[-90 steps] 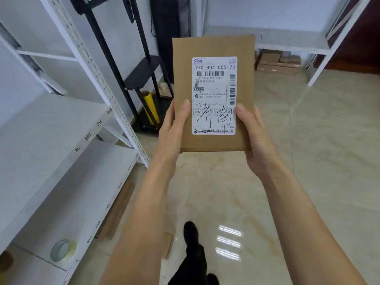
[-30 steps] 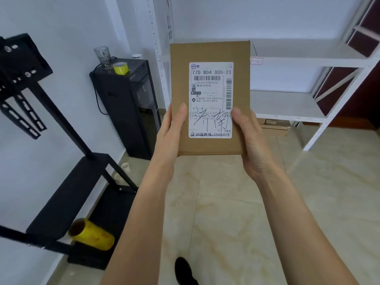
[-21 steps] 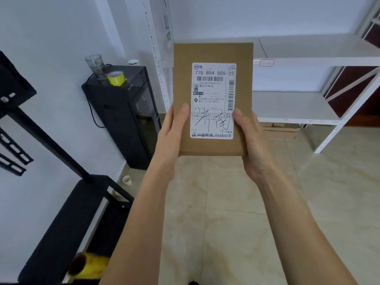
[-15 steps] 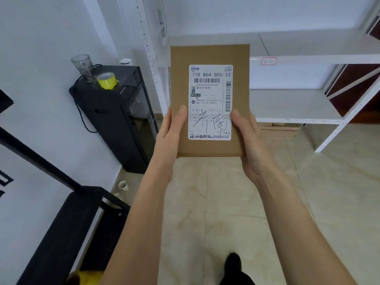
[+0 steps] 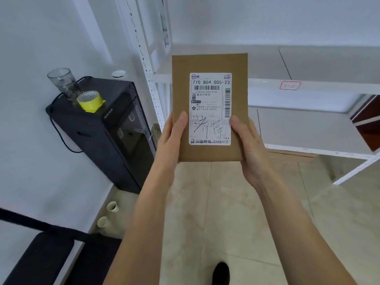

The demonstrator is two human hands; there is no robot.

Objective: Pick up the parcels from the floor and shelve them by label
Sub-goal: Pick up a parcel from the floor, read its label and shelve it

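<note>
A flat brown cardboard parcel (image 5: pixel 238 64) is held upright in front of me, its white shipping label (image 5: pixel 209 95) facing the camera with "770 B04 005-23" printed on top and black handwriting below. My left hand (image 5: pixel 171 138) grips its lower left edge, thumb on the front. My right hand (image 5: pixel 249 145) grips the lower right edge the same way. Behind the parcel stands a white metal shelf unit (image 5: pixel 320 86) with a small red-framed tag (image 5: pixel 290 85) on the upper shelf's front edge.
A black cabinet (image 5: pixel 107 138) stands at the left against the wall, with a glass (image 5: pixel 61 82) and a yellow tape roll (image 5: pixel 90 101) on top. Flat cardboard (image 5: pixel 287 154) lies under the lowest shelf. A black stand (image 5: pixel 30 256) fills the lower left. Beige tiled floor lies ahead.
The view has swung from the numbered left shelves towards the white shelf unit, which is now closer. The parcel stays held in both hands, label facing me.
</note>
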